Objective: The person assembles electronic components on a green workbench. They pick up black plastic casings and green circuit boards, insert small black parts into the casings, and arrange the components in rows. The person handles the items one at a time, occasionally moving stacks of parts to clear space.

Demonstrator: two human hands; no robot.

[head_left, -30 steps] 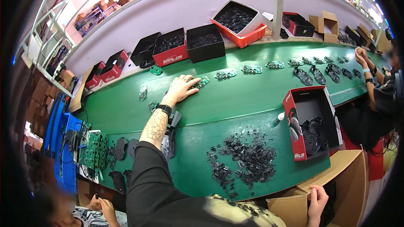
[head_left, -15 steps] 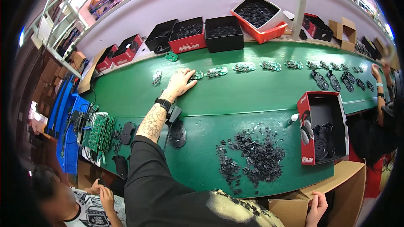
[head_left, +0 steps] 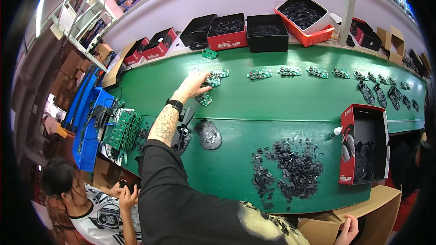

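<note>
My left hand (head_left: 194, 86), tattooed forearm and black watch behind it, reaches to the far left part of the green table. Its thumb and fingers close round the edges of a green circuit board (head_left: 213, 81). Another circuit board (head_left: 220, 73) lies just beyond it, and one more board (head_left: 204, 99) lies nearer me beside the thumb. My fingers partly hide a further pale piece. At the lower right my right hand (head_left: 348, 230) hangs beside a carton flap, fingers loosely bent, with nothing visible in it.
A row of circuit boards (head_left: 290, 71) runs rightward, with black shells (head_left: 366, 93) near its end. Small black parts (head_left: 295, 168) lie heaped nearer me, beside a red box (head_left: 347, 172). Parts boxes (head_left: 268, 45) line the back. A grey shell (head_left: 209, 135) lies mid-left; a person (head_left: 97, 208) sits lower left.
The view has swung left, so the table appears farther right. Near my left hand, boards have moved: one lies farther left, away from the row, and another shows beside the thumb.
</note>
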